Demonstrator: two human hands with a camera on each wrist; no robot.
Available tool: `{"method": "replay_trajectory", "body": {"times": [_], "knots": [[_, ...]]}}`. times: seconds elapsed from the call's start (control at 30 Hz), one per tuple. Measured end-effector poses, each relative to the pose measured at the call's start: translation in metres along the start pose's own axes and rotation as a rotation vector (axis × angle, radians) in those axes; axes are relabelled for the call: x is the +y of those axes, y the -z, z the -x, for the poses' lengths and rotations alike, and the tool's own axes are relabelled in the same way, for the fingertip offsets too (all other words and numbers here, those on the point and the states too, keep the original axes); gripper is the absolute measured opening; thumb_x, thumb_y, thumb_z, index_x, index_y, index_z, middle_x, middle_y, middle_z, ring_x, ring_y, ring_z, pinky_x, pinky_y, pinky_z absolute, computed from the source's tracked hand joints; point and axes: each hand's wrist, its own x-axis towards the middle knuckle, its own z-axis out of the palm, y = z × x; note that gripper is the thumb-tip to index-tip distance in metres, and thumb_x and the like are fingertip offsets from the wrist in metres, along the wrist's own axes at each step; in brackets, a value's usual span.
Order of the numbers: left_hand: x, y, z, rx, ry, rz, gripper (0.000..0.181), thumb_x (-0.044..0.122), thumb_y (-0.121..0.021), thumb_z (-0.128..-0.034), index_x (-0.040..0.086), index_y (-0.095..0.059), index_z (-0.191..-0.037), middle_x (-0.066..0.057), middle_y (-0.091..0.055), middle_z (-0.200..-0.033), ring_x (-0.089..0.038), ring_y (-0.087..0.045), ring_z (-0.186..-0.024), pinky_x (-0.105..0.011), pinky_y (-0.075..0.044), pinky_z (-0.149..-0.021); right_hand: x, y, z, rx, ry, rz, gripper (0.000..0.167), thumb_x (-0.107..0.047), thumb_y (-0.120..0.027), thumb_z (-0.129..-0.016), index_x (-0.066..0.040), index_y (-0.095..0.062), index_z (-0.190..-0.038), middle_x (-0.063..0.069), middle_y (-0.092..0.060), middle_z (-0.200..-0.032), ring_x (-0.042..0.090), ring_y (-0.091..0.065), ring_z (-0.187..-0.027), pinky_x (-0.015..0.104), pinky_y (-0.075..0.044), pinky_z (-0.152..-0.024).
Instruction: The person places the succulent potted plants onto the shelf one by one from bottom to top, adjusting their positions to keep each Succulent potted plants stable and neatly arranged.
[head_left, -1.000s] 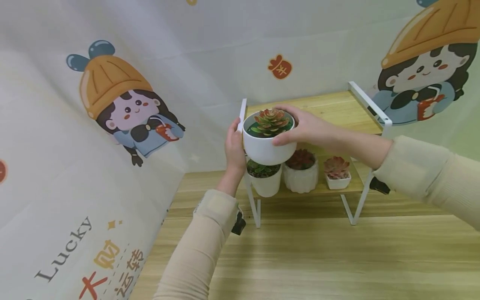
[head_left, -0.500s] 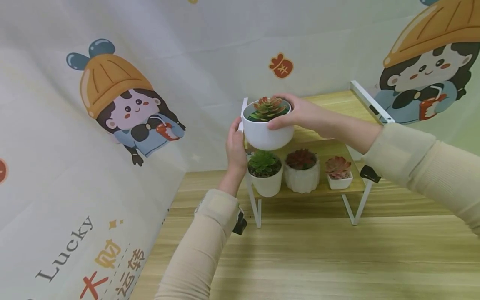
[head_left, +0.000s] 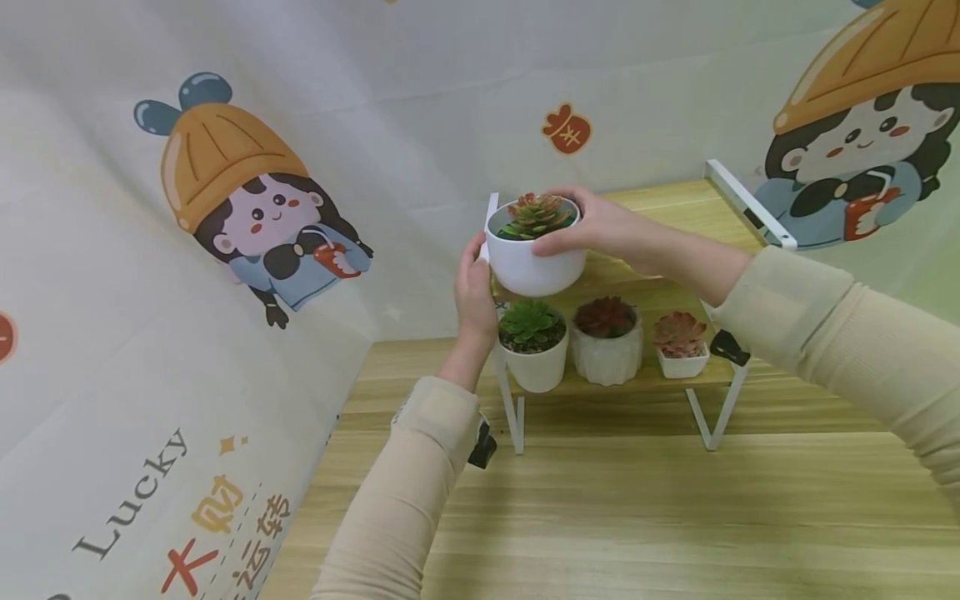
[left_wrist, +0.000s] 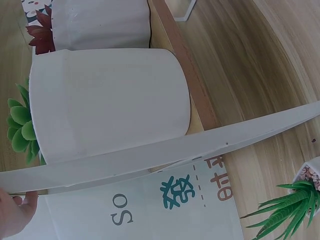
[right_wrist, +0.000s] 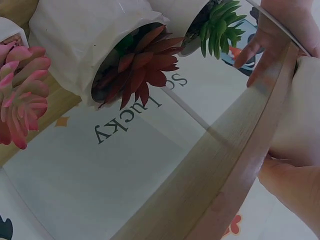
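Observation:
A white round pot point(head_left: 536, 265) with a red-tipped green succulent point(head_left: 537, 217) stands upright at the left end of the upper board of a two-tier plant shelf point(head_left: 667, 208). Over its right rim, my right hand point(head_left: 600, 229) grips it, thumb in front and fingers behind. My left hand point(head_left: 475, 296) holds the shelf's white metal side frame point(left_wrist: 150, 157), close to the pot's left side. In the right wrist view the pot's white wall point(right_wrist: 300, 110) appears against the board, though its underside is hidden. Part of the left hand point(right_wrist: 282, 35) shows there beside the frame.
On the lower board stand a green succulent pot point(head_left: 534, 346), a dark red succulent in a ribbed white pot point(head_left: 606, 342) and a small square pot with a pink succulent point(head_left: 681, 346). A spiky green plant point(left_wrist: 287, 210) shows in the left wrist view. A printed cloth point(head_left: 420, 150) hangs behind.
The white round pot has risen with my right hand and come to the upper board's left end, uncovering the green succulent below. During the last half second it barely moves. My left hand stays put.

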Motion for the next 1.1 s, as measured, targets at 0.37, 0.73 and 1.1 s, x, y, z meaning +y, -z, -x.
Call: {"method": "replay_trajectory", "body": {"times": [0.37, 0.73, 1.1], "knots": [[0.0005, -0.0007, -0.0008, -0.003, -0.009, -0.033, 0.054, 0.026, -0.027, -0.088, 0.005, -0.039, -0.137, -0.01, -0.041, -0.141, -0.022, -0.036, -0.13, -0.033, -0.028, -0.108, 0.0031, 0.0, -0.0065, 0.025, 0.021, -0.047, 0.079, -0.02, -0.064, -0.079, -0.006, -0.019, -0.142, 0.015, -0.033, -0.139, 0.024, -0.035, -0.124, 0.04, -0.028, -0.106], [0.0004, 0.0004, -0.001, -0.003, -0.019, -0.013, 0.054, 0.024, -0.027, -0.0887, 0.003, -0.039, -0.136, -0.012, -0.041, -0.14, -0.024, -0.037, -0.129, -0.031, -0.029, -0.107, 0.0046, -0.0012, -0.0102, 0.046, 0.028, -0.071, 0.078, -0.019, -0.064, -0.078, -0.006, -0.02, -0.141, 0.016, -0.033, -0.14, 0.024, -0.034, -0.125, 0.038, -0.023, -0.109], [0.0014, -0.0002, -0.0002, 0.001, -0.008, -0.001, 0.053, 0.022, -0.027, -0.0885, 0.002, -0.038, -0.136, -0.012, -0.04, -0.141, -0.026, -0.035, -0.131, -0.032, -0.027, -0.108, 0.0023, 0.0075, -0.0021, 0.056, 0.037, -0.123, 0.092, -0.023, -0.06, -0.082, -0.013, 0.004, -0.147, 0.009, -0.005, -0.154, 0.025, -0.006, -0.14, 0.042, -0.01, -0.114]]}}
